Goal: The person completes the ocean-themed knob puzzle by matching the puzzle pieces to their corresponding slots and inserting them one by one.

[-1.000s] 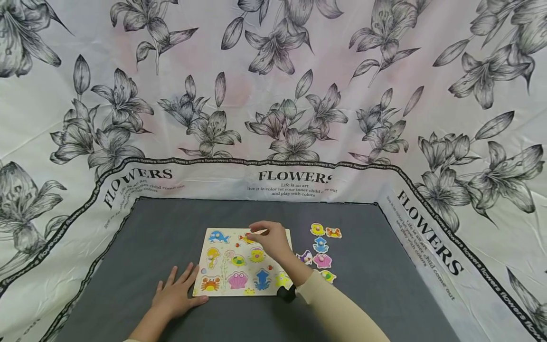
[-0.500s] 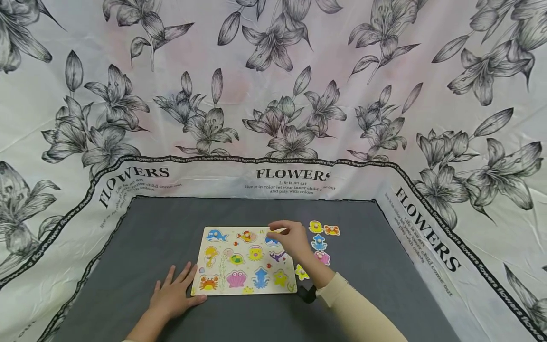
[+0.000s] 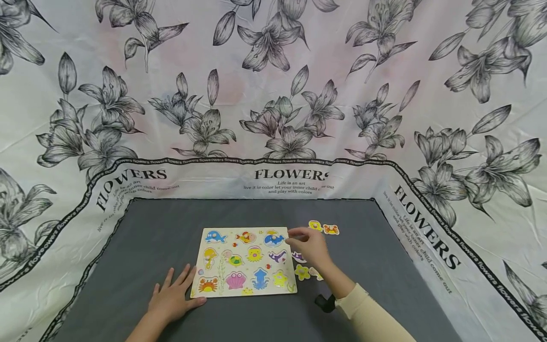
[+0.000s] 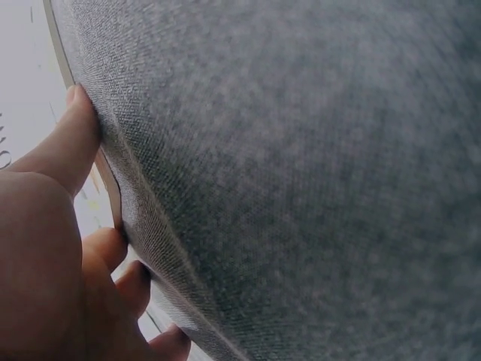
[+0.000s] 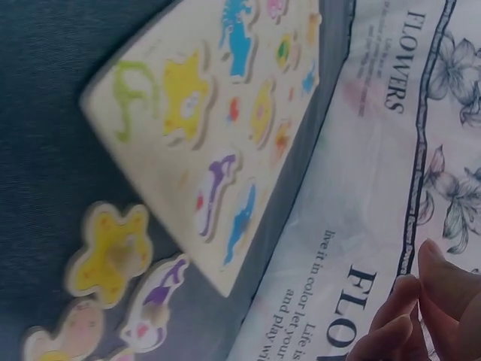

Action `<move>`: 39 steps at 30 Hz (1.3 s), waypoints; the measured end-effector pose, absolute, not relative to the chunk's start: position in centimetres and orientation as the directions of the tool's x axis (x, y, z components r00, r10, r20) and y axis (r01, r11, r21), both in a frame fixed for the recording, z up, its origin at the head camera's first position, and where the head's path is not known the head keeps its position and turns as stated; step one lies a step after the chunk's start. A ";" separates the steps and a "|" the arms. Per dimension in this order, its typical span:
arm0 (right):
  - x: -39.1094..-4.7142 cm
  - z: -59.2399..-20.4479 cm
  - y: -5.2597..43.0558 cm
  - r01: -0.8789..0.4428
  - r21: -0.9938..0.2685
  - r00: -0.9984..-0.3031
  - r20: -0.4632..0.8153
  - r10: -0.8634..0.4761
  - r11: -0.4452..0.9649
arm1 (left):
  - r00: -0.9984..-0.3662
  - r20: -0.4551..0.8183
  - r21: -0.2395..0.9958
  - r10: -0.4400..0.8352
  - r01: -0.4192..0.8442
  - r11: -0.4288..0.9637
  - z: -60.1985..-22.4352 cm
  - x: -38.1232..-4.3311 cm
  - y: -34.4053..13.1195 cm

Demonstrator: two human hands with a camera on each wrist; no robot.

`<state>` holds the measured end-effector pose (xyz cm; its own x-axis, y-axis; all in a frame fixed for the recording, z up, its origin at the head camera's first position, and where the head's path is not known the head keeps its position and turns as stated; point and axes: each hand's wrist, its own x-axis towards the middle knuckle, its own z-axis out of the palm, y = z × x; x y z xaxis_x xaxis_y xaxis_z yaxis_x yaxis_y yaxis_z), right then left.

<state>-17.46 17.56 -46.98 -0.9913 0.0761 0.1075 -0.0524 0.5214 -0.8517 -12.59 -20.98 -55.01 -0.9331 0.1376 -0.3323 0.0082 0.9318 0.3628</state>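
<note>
Board point(image 3: 243, 251): flat, gray cloth point(image 3: 149, 247) stretching wide leftward.
Left hand point(image 3: 170, 297): spread, thumb on the near-left corner.
Right hand point(image 3: 311, 244): loosely curled, empty, beside the far-right corner.
Pieces point(image 3: 302, 272): just off the right edge.
Drape point(image 3: 209, 183): I read "FLOWERS," "Life is an art."

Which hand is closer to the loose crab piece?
Right. The right hand is just left of the loose crab piece; the left hand is farther, at the left edge of the puzzle board.

Left hand point(image 3: 171, 295) set down, fingers point(image 3: 168, 279) spread, thumb point(image 3: 196, 302) extended; right hand point(image 3: 313, 247) held forward, fingers loosely bent; right arm point(image 3: 369, 313) angled inward.
</note>
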 end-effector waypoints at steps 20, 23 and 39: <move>-15.0 -49.8 21.4 -0.020 -0.839 -0.986 0.105 0.126 0.544 | -0.933 -0.334 0.361 0.132 0.003 0.932 -54.9 -12.4 -20.8; -14.9 -50.3 22.0 -0.019 -0.833 -0.988 0.100 0.117 0.553 | -0.936 -0.324 0.366 0.136 0.009 0.931 -54.8 -12.4 -20.9; -14.0 -53.0 26.1 0.064 -0.804 -0.989 0.027 0.144 0.591 | -0.934 -0.331 0.374 0.136 0.003 0.927 -55.0 -12.4 -21.1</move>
